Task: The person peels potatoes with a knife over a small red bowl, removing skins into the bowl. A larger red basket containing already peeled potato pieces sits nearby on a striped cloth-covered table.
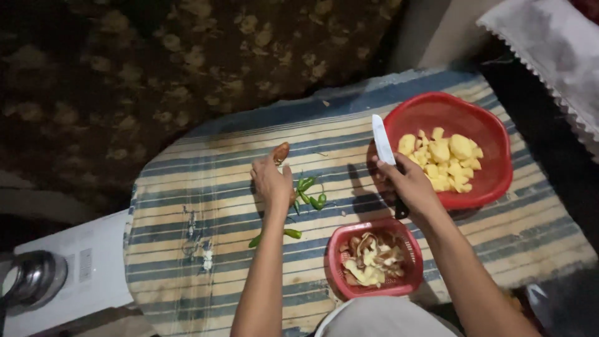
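Left hand point(272, 182) reaches across the striped mat point(187, 187), fingers closed on a small brownish vegetable piece point(281, 152) at the mat's far side; what it is cannot be told. Right hand point(409, 184) grips a white-bladed knife point(382, 140), fingers wrapped round the dark handle, blade pointing up and away, just beside the red bowl point(437, 109)

Doing it well, as I judge: keep the blade turned away from the reaching arm, bring the piece back near the body before cutting, steady it flat

Counts: one knife; two red containers, the bowl of peeled potato chunks point(444, 159) and a small red basket point(399, 234) of peelings; about five green chillies point(310, 192) by the left hand, two of them nearer the wrist
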